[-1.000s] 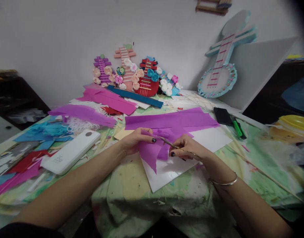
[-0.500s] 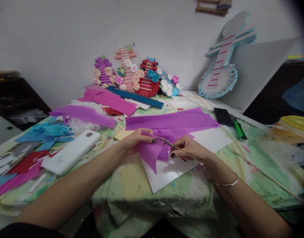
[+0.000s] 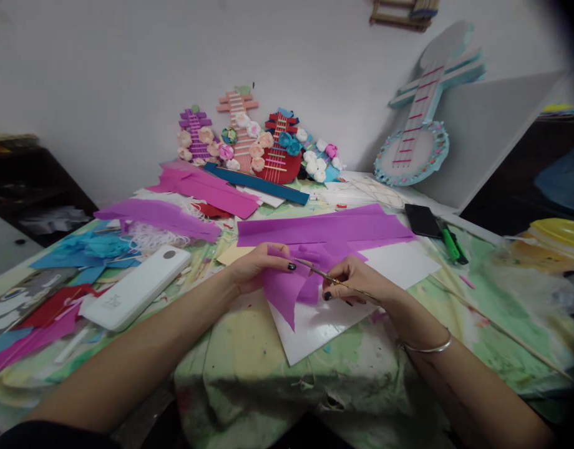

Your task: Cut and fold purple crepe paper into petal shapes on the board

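My left hand (image 3: 256, 265) pinches the upper edge of a purple crepe paper piece (image 3: 284, 293) that hangs over a white card (image 3: 334, 312) on the table. My right hand (image 3: 357, 277) pinches the same paper from the right side and also holds a thin stick (image 3: 336, 282) that points up-left between my hands. A long purple crepe strip (image 3: 322, 227) lies flat just behind both hands.
A white power bank (image 3: 135, 287) lies to the left among blue, red and purple paper scraps (image 3: 85, 249). Small decorated paper guitars (image 3: 256, 143) lean on the wall; a big light-blue guitar (image 3: 418, 125) leans at right. A black phone (image 3: 420, 218), green marker (image 3: 448, 242) and long skewer (image 3: 497, 327) lie right.
Nothing has visibly changed apart from a very slight shift of the view; both hands stay on the purple paper.
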`<state>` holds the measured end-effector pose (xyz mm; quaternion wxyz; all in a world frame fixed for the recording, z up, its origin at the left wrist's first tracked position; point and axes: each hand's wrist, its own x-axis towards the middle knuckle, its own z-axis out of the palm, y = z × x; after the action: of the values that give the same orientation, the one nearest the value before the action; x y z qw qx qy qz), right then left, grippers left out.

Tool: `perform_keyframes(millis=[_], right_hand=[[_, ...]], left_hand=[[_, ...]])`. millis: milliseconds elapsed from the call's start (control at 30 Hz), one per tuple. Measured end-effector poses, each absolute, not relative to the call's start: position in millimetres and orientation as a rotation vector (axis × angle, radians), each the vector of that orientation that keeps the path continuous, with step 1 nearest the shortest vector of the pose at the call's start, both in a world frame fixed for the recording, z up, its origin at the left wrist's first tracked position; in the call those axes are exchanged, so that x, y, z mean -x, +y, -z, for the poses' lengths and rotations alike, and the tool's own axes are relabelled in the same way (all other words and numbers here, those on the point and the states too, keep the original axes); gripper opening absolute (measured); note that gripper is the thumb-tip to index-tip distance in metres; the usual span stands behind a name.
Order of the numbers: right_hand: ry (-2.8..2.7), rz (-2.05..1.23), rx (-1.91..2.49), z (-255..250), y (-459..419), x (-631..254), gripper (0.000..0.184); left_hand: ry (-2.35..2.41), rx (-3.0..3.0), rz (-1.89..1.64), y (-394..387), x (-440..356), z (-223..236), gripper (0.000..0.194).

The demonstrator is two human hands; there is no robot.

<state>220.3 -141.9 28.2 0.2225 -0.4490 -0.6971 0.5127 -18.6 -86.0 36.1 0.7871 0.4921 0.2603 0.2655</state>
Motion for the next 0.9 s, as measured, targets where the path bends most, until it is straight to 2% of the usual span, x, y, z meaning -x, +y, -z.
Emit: perform_keyframes(millis=[267, 467, 900], right_hand=[[-1.934, -1.387, 1.269, -29.5, -143.0, -219.5, 0.034], [-1.96, -1.288, 1.269, -34.9, -145.1, -218.8, 0.041], [-2.012, -1.323, 1.263, -36.3, -145.6, -220.0, 0.04]], left_hand=[[0.584, -1.044, -0.588, -85.1, 18.7, -35.4, 0.026], [0.632, -1.034, -0.613, -86.4, 19.0, -37.5, 0.026], [0.682, -1.05, -0.578, -88.1, 18.2, -39.7, 0.026]])
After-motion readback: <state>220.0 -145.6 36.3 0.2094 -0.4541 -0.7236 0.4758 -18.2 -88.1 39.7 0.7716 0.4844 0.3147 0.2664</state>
